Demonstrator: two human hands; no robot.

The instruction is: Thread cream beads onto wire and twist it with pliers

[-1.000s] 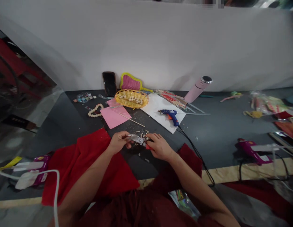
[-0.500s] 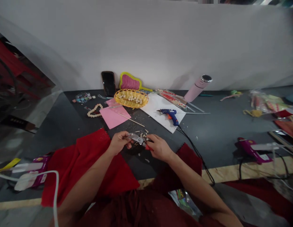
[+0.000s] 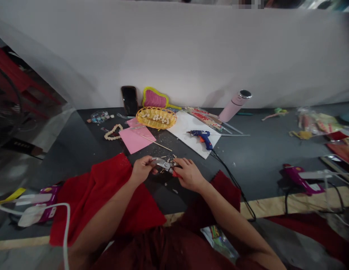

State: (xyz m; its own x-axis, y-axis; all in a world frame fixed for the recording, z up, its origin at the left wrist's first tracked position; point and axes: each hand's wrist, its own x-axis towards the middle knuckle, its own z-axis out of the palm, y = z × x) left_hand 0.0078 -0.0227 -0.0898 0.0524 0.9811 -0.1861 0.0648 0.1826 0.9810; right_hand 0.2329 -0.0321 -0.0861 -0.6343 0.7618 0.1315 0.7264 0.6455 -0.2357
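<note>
My right hand (image 3: 190,174) is closed round the red handles of a pair of metal cutting shears (image 3: 162,164), their blades pointing left. At the blade end, my left hand (image 3: 142,169) is pinched closed; what lies between its fingers is too small to make out. Small pale cut pieces (image 3: 171,159) are scattered on the dark table just beyond the shears. A thin wooden stick (image 3: 159,144) rests partly on a pink paper sheet (image 3: 137,139). Similar pale bits fill part of a yellow wicker basket (image 3: 156,117). Left of the paper lies a heart-shaped outline (image 3: 113,132) of pale pieces.
A blue glue gun (image 3: 202,137) lies on a white board (image 3: 188,129), its black cord running toward me. Behind stand a phone (image 3: 130,100) and a pink thermos (image 3: 235,107). Red cloth (image 3: 107,195) covers the front left. Purple power strips (image 3: 302,179) sit at both sides.
Both hands stay almost in place with the shears between them. My right hand's fingers have shifted slightly on the handles.
</note>
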